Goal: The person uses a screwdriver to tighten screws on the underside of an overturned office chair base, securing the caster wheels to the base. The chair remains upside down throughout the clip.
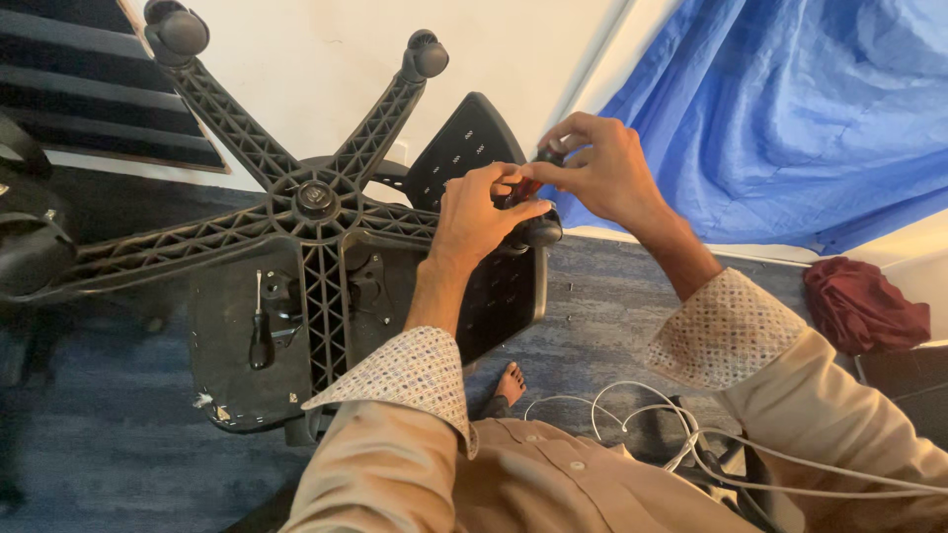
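An office chair lies upside down on the floor, its black five-arm star base [316,197] pointing up at me. My left hand [484,212] and my right hand [597,168] meet at the end of the base arm nearest me, over a black caster wheel [538,232]. The left fingers pinch a small red-and-black object [518,190]; what it is I cannot tell. My right hand's fingers curl around a dark part at the top of that caster. A black-handled screwdriver [260,331] rests on the underside of the seat [227,375], away from both hands.
Other casters [427,54] [178,30] stick up at the far arm ends. A blue cloth [790,109] hangs at the right by the white wall. A dark red cloth [864,301] lies at right. White cables [632,415] lie over my lap. A bare foot [509,380] rests on the blue-grey carpet.
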